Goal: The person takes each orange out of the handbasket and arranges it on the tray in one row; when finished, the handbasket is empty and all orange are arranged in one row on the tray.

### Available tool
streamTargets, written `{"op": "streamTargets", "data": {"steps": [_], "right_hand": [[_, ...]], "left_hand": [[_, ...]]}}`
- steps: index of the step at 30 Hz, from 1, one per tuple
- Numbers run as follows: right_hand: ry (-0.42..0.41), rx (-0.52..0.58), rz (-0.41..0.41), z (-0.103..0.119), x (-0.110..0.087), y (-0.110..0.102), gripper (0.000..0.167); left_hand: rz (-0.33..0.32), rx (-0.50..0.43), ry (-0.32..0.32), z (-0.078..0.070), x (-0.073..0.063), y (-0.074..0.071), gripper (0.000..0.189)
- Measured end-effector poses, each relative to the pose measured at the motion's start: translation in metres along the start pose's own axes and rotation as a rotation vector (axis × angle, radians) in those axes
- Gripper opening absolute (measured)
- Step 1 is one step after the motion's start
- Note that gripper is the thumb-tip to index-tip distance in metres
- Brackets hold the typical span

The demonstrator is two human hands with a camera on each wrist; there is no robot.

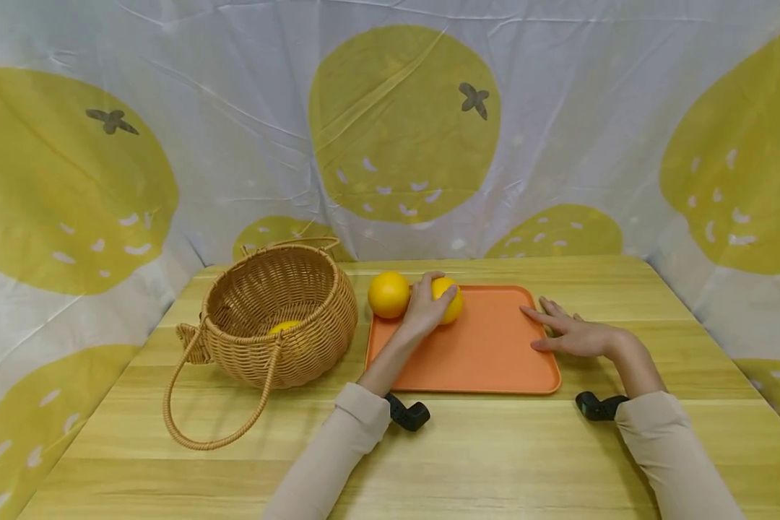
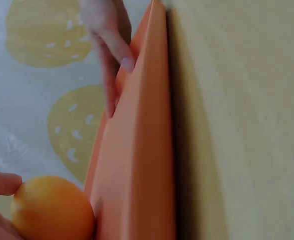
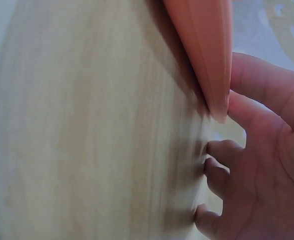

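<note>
An orange tray [image 1: 487, 347] lies on the wooden table. My left hand [image 1: 425, 307] reaches over its left half and grips an orange [image 1: 451, 302], thumb and fingers around the fruit. In the left wrist view that orange [image 2: 54, 209] sits at the lower left, against the fingers. A second orange [image 1: 388, 295] stands at the tray's far left corner, just left of this hand. At the tray's right edge, my right hand [image 1: 578, 336] is spread, thumb and index fingertip on the rim, the other fingers down on the table beside it.
Left of the tray stands a wicker basket [image 1: 318, 347] with a yellow-orange fruit [image 1: 284, 327] partly visible inside. Its handle [image 1: 217, 444] hangs down toward the front onto the table [image 1: 494, 462]. A fruit-printed cloth [image 1: 559, 108] hangs behind and at both sides.
</note>
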State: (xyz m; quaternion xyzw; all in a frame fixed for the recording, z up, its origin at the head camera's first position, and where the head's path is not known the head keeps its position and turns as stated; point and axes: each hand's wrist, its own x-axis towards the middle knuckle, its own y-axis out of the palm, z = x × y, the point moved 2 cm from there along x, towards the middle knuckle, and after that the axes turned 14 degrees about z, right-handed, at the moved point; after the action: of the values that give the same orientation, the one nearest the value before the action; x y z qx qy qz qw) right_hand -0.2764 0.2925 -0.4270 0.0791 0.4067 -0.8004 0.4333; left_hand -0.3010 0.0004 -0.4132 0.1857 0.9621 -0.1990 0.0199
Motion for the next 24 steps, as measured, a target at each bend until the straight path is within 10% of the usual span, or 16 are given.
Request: {"op": "streamTargets", "data": {"steps": [8,24], "right_hand": [[-0.008,0.025,0.009,0.01,-0.004,0.0,0.086],[0.022,-0.02,-0.019,-0.014,0.005,0.001,0.099]], "left_hand": [[0.14,-0.128,-0.033,0.0,0.001,-0.016,0.054],[0.012,0.168,0.1,0.001,0.0,0.0,0.052]]}}
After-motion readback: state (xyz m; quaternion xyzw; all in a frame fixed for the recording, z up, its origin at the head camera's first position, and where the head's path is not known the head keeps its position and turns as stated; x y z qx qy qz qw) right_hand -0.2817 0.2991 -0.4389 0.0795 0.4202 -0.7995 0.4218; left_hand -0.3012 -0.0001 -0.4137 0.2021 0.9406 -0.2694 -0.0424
